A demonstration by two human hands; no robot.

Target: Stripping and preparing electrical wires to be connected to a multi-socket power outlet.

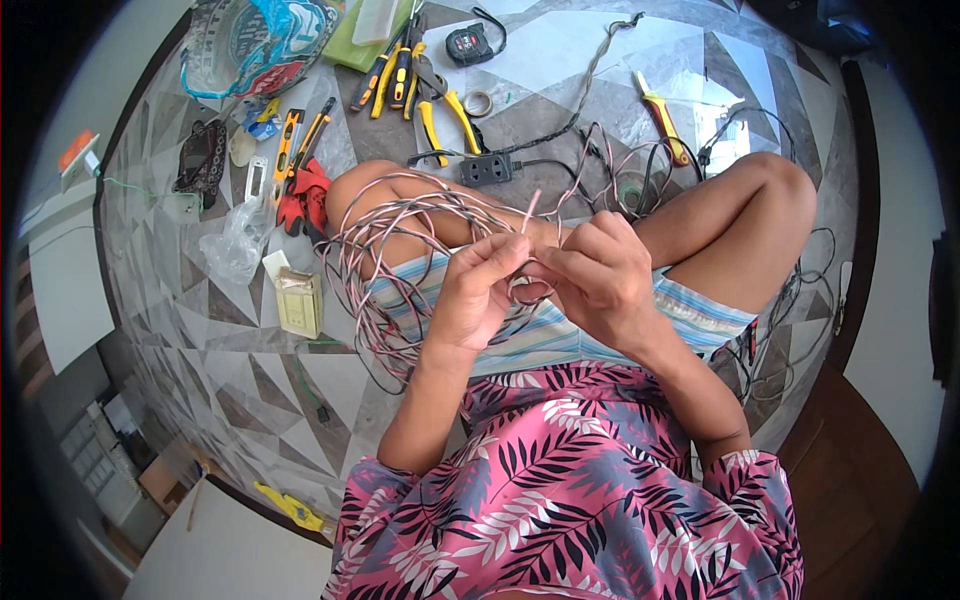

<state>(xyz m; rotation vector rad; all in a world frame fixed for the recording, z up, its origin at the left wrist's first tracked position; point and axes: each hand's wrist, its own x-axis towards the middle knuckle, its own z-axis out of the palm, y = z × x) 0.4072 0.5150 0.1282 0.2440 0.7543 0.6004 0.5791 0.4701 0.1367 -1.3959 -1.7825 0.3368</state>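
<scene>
My left hand (pixel 472 295) and my right hand (pixel 605 275) meet above my lap, both closed in a pinch on a thin pink-and-black twin wire. A pink end of the wire (pixel 533 207) sticks up between the fingertips. Just below the fingers a short loop of it shows. The rest forms a large loose coil of wire (pixel 385 225), draped over my left leg and lap and reaching down beside my left forearm. The exact spot where the fingertips press is partly hidden by the fingers themselves.
Ahead of my legs lie a black socket block (pixel 487 169), pliers (pixel 447 115), a tape measure (pixel 474 45), a tape roll (pixel 478 103) and a yellow-red-handled tool (pixel 668 130). At left are red gloves (pixel 305 197), a cream box (pixel 299 303) and a plastic bag (pixel 237 240). Loose cables (pixel 800 330) trail right.
</scene>
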